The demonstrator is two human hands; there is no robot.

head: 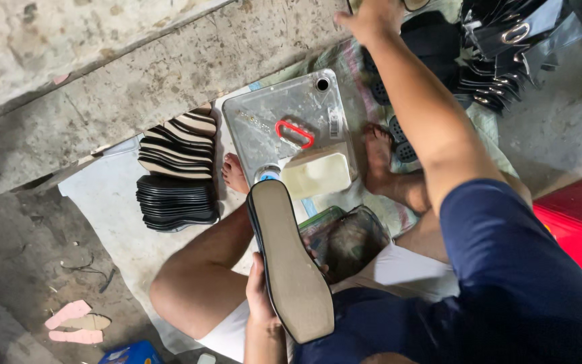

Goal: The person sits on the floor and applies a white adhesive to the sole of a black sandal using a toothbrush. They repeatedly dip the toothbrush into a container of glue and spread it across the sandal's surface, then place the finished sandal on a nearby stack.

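Holding a flat sole (289,261) upright over the lap, the left hand (259,294) has its grip closed around the sole's left edge near the heel, fingers wrapped behind it and showing at the right edge; the tan face is up, with a black rim. As a judgement, the work looks mid-way: two stacks of soles (175,175) lie on the cloth (109,222) on the floor to the left, tan-faced ones above, black ones below, while this one is off the stacks and in hand. The right hand (372,17) reaches far forward toward the dark pile (432,40) at the top edge; its fingers are partly cut off, so I cannot tell whether that grip is apart or together. Between the feet lie a clear tray (284,118) with a red ring (295,133) and a cream tub (316,175).
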